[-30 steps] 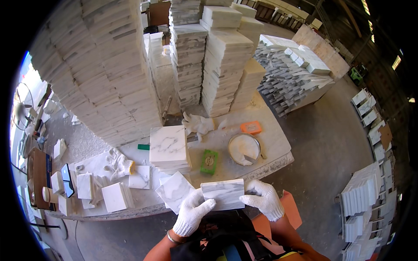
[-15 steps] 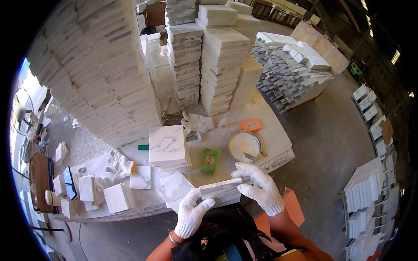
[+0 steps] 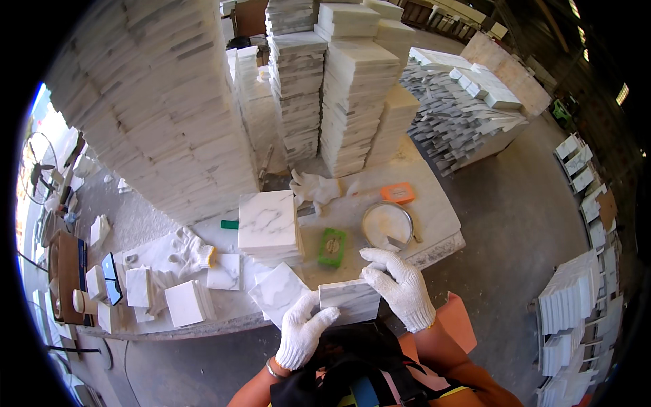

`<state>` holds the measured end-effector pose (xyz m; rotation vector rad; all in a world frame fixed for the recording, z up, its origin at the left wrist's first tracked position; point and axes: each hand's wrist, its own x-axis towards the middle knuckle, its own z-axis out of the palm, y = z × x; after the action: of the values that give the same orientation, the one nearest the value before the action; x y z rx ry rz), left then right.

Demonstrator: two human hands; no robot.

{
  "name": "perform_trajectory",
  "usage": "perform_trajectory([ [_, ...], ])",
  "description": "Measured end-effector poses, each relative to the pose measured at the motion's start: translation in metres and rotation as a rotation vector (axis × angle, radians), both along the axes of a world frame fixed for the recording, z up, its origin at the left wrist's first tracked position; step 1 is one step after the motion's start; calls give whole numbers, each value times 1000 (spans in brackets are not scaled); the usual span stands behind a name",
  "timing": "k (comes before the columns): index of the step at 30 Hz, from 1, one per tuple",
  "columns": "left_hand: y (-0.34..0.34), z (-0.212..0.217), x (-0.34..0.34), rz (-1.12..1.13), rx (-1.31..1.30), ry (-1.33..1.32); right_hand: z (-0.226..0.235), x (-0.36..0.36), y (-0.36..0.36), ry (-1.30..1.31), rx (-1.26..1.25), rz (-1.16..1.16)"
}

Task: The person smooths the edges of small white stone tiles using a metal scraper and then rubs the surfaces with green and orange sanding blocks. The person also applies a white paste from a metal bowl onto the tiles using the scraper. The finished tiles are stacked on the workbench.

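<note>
Workbench (image 3: pixel 434 203), white grey-veined marble tile (image 3: pixel 349 300)

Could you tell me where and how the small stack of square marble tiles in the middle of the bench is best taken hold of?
Probably by its two opposite side edges, coming down from above. The stack of square tiles lies flat with a smooth top face that offers no grip, while its straight sides stand exposed. The green sponge sits close on its right, so fingers need care there.

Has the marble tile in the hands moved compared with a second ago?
Yes. The marble tile, held by the left hand and right hand, has tipped from face-up to nearly edge-on, staying just below the green block on the table.
</note>
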<state>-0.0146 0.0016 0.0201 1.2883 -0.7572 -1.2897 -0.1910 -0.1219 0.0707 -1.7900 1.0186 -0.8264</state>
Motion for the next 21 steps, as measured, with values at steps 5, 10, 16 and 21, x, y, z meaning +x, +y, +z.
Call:
perform_trajectory([
  [5,-3,9,4,-33,79,68,4,-15,-3,-45,168,-78],
  [10,-7,3,0,-29,114,261,6,-26,-1,-59,253,-101],
  [16,-13,7,-4,-63,165,318,7,-25,-1,-92,246,-101],
  [21,-15,9,-8,-93,99,265,1,-12,-4,-8,102,-43],
])
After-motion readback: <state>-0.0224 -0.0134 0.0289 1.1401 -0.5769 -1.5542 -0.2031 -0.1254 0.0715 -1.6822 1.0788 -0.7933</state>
